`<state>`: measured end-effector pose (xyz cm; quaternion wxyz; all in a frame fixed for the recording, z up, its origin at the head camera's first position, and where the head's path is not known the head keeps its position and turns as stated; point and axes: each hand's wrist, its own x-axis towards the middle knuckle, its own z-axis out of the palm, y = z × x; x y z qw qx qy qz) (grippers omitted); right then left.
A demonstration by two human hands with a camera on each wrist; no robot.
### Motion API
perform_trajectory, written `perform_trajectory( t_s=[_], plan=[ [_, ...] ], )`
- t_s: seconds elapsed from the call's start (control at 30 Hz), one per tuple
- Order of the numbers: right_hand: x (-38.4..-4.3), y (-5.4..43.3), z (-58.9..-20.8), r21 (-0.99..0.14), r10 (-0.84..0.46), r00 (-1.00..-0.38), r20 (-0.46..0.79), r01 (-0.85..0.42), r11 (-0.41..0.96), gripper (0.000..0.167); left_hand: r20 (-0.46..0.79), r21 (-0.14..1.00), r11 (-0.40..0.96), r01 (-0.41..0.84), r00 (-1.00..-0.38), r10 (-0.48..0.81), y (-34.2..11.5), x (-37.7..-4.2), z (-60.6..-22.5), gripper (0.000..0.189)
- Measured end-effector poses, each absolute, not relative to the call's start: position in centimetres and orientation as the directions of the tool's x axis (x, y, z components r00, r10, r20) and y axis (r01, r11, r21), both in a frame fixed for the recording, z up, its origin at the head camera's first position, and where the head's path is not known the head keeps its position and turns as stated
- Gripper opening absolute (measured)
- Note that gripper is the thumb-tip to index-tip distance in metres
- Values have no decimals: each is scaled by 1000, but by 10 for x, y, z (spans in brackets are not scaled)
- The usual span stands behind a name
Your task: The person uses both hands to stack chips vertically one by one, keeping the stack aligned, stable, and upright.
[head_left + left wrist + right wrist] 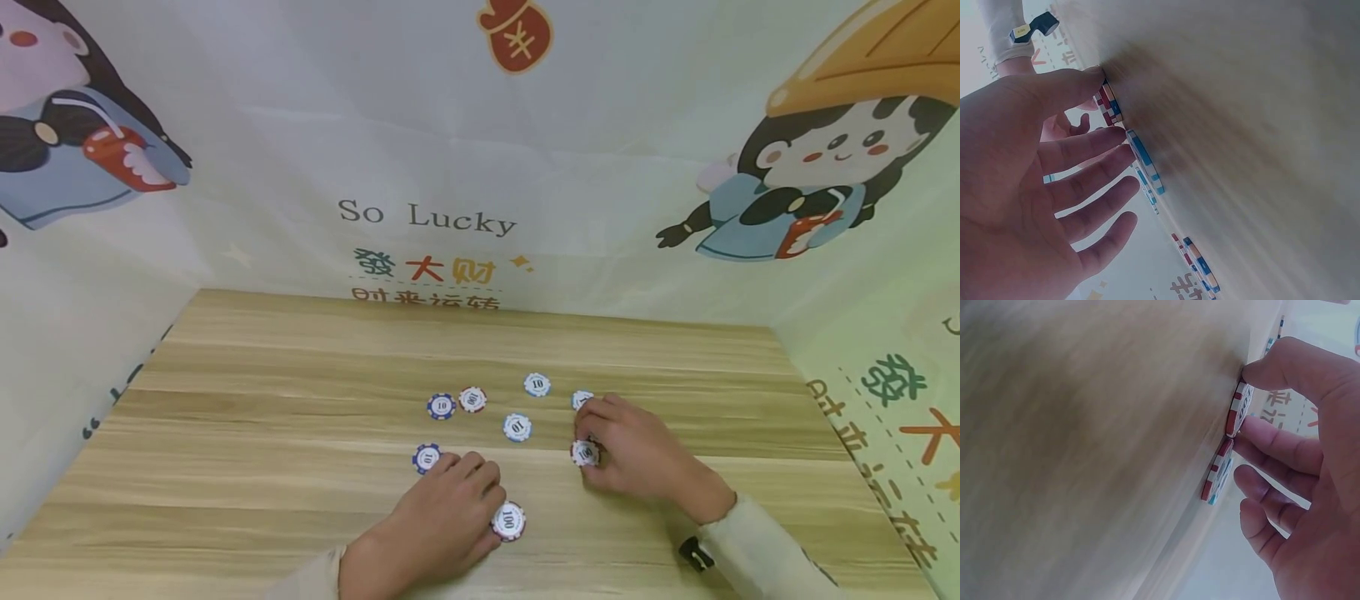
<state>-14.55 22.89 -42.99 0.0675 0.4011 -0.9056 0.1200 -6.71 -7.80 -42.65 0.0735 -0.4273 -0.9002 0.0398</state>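
Note:
Several round poker chips lie on a wood-grain table. My left hand [442, 512] holds a red-edged 100 chip [508, 521] between thumb and index finger; in the left wrist view a blue-edged chip [1116, 107] shows right against it. The other left fingers are spread. Beyond their tips lies a light-blue chip [1145, 164]. My right hand [633, 446] pinches another red-edged 100 chip [585, 453] by its rim. Past it, another red-edged chip [1217, 470] lies close by a light-blue one. A light-blue chip [582, 400] is partly covered by the right fingers.
Blue-edged 10 chips [441, 407], a red-edged 100 chip [472, 400] and light-blue 10 chips [537, 384] lie across the middle of the table [262, 400]. Printed cloth walls [420, 150] stand at the back and both sides.

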Motion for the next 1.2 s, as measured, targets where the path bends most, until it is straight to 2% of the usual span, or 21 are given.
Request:
perform_trajectory(
  t_s=[1.0,1.2],
  plan=[
    [-122,198,-419,-155,-756,-627,188,-779,607,30,130,-122,637,761,-625,770,-79,-68,-427,33],
    [-117,192,-421,-132,-777,-590,220,-807,576,29,143,-134,635,761,-619,772,-78,-68,-427,34]
  ],
)
